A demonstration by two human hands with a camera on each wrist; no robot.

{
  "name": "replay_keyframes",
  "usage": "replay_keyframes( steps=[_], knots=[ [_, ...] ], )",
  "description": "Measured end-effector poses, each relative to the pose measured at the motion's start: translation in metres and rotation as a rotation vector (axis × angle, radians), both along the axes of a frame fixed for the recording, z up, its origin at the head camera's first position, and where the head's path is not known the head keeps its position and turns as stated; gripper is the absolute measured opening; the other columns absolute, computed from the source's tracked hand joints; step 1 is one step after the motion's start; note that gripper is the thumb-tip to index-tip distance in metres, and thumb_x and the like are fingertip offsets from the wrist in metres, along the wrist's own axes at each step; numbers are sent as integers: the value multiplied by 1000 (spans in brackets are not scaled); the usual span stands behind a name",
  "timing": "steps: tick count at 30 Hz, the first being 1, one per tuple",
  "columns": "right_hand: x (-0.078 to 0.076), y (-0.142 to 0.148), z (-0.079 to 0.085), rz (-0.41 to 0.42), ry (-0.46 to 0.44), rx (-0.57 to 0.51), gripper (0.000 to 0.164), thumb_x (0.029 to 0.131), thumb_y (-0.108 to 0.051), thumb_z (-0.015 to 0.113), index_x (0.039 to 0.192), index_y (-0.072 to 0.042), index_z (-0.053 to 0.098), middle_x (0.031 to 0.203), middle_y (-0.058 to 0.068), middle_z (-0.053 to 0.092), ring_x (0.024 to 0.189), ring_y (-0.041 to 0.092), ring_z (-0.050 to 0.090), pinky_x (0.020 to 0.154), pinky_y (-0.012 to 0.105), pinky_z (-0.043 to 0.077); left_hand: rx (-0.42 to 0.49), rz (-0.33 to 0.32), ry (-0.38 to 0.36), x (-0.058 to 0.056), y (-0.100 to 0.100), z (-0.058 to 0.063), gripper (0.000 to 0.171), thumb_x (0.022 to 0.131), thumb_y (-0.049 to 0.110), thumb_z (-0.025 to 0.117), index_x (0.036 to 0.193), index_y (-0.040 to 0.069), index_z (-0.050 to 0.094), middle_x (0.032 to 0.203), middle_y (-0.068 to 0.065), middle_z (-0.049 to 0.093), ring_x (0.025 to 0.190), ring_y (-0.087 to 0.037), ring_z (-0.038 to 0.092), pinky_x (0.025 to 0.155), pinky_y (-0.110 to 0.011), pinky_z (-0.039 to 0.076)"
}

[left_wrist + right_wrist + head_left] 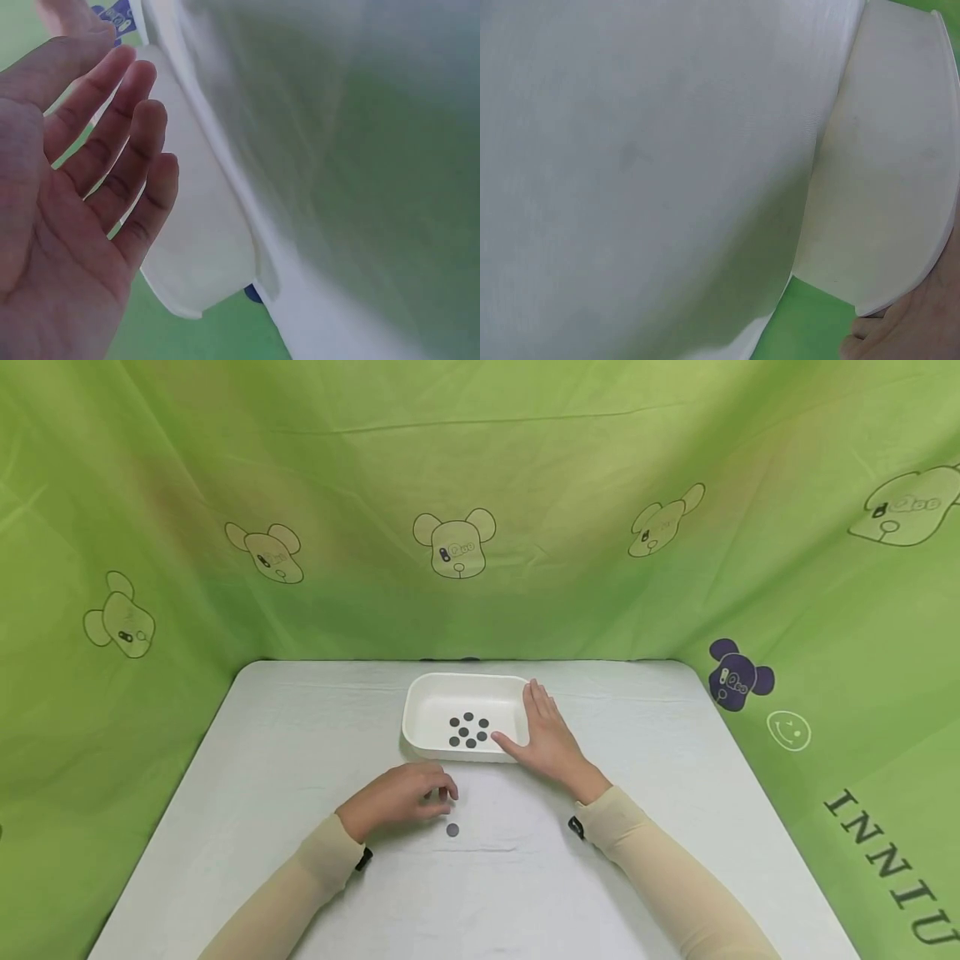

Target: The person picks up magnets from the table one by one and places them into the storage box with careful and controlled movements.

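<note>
A white rectangular box (pixel 422 714) with rounded corners stands toward the back of the table, and several small dark grey discs (pixel 463 732) lie inside it. My right hand (pixel 551 739) rests against the box's right end, its fingers straight along that side and its thumb spread over the front right corner. In front of the box, my left hand (pixel 408 793) hovers over the table with relaxed, bent fingers. Nothing shows between those fingers in the left wrist view. One more dark disc (pixel 452 830) lies on the table just below the left fingertips.
A white cloth covers the table (pixel 637 710). Green curtains (pixel 360 610) printed with bear heads hang around its back and sides. Both forearms in beige sleeves (pixel 652 868) reach in from the front.
</note>
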State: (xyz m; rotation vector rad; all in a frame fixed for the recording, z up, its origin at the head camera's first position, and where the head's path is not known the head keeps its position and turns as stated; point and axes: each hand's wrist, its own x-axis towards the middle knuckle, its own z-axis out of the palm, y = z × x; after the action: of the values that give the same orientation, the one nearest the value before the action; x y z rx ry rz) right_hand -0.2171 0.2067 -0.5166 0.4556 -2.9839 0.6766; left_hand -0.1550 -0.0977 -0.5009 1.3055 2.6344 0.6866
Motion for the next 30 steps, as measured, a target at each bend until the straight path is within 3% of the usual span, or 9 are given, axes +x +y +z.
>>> replay_keyframes(
  steps=[6, 13, 24, 30],
  knots=[
    [0, 0, 0, 1, -6, 5, 117, 99, -71, 59, 169, 6, 7, 179, 24, 3, 166, 40, 6, 136, 47, 7, -46, 0, -48, 4, 4, -4, 12, 96, 18, 79, 108, 18, 77, 94, 8, 69, 87, -8, 61, 84, -26, 54],
    [1, 0, 2, 5, -5, -2, 116, 99, -69, 61, 169, 7, 8, 178, 25, 5, 166, 40, 7, 136, 47, 7, -80, -10, -88, 9, 6, -6, 20, 96, 31, 84, 110, 21, 76, 98, 8, 68, 89, -6, 59, 87, -28, 54],
    [-1, 1, 2, 3, -16, 5, 116, 99, -71, 59, 170, 5, 7, 179, 21, 1, 166, 39, 6, 136, 47, 7, -81, -27, -82, 12, 8, -11, 15, 96, 27, 83, 108, 22, 76, 102, 10, 68, 92, -7, 62, 88, -26, 55],
    [0, 0, 2, 5, 0, -1, 116, 99, -69, 61, 169, 7, 10, 178, 25, 5, 166, 40, 8, 136, 48, 9, -76, -36, -63, 12, 8, -13, 14, 93, 22, 85, 104, 23, 75, 99, 12, 66, 88, -5, 60, 85, -23, 54]
  ],
)
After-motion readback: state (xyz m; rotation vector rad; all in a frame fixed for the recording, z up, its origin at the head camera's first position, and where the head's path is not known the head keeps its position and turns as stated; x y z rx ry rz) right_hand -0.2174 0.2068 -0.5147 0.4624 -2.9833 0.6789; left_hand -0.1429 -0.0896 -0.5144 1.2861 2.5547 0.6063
